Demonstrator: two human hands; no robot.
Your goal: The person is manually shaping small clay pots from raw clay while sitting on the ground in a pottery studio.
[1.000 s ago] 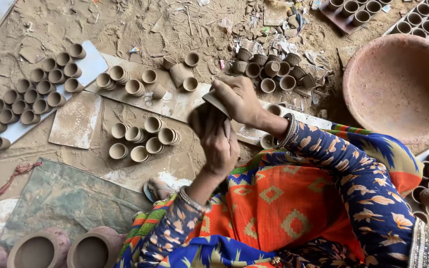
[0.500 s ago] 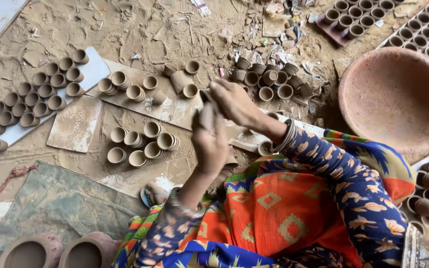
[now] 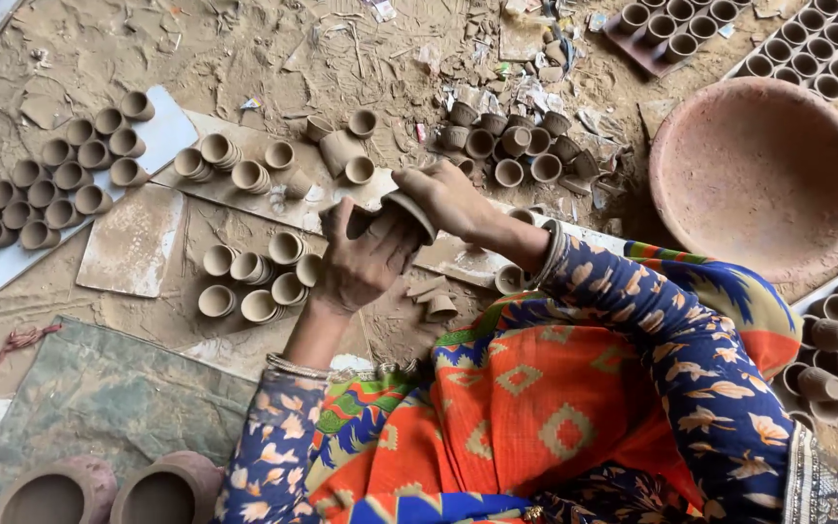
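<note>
Work surface: a sandy earthen floor (image 3: 244, 49), dusted with dry clay and scattered debris. A litter of torn paper scraps and small wrappers (image 3: 535, 58), white, grey and pale coloured, lies at the top centre, just above a cluster of small clay cups (image 3: 511, 146).

Hands: the left hand (image 3: 366, 257) is raised with the palm toward the body, its fingers curled around a small unfired clay cup (image 3: 409, 209). The right hand (image 3: 448, 194) is clenched on the same cup from above and from the right. Both hands touch each other at the cup. The cup is held in the air above the floor, near the centre of the view, tilted on its side. Bangles show at both wrists.

Surrounding items:
- A flat white board (image 3: 172, 131) lies at the left, carrying rows of small clay cups (image 3: 60, 180).
- A long pale plank (image 3: 273, 189) lies just behind the hands, with more cups upright or tipped over on it.
- A rectangular clay-smeared tile (image 3: 133, 243) lies between the white board and a loose group of cups (image 3: 249, 281), just left of the left hand.
- A large shallow terracotta bowl (image 3: 763, 175) sits at the right, well apart from the hands.
- Trays of cups (image 3: 778, 44) fill the top right corner; further cups (image 3: 831, 340) stand at the right edge.
- A grey-green cloth (image 3: 99, 398) lies at the lower left, with two larger clay pots (image 3: 109, 490) at the bottom edge.
- The person's patterned orange, blue and green garment (image 3: 555, 398) fills the lower centre.
</note>
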